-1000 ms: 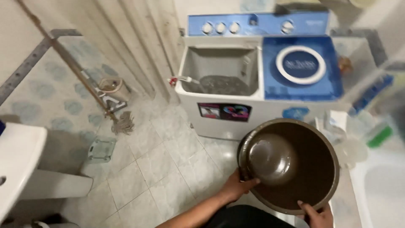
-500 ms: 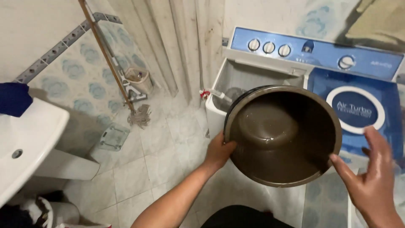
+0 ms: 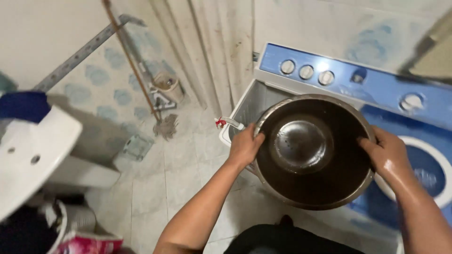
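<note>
Washing machine (image 3: 329,80): white and blue twin-tub, three round knobs in a row on its blue control panel, one tub open at its left end; taken here as the landmark

Sink (image 3: 33,155): white, well apart from the machine, far to its left, with a blue item on the edge farthest from the person

Basin (image 3: 314,151): large, round, dark metal, shiny wet bottom; held level above the machine's open tub and front edge, hiding most of the tub

Left hand (image 3: 245,146): forearm reaching up from below, wrist straight, fingers curled over the basin's left rim, clenched on it

Right hand (image 3: 387,155): wet and glistening, forearm rising from the lower right, palm pressed to the basin's right rim with fingers wrapped over the edge, over the machine's blue lid with its white ring

Mop (image 3: 165,126): long reddish-brown stick leaning on the wall, grey head on the tiled floor left of the machine

Hose end (image 3: 228,123): white with a red tip, at the machine's left corner, just beside the left hand
</note>
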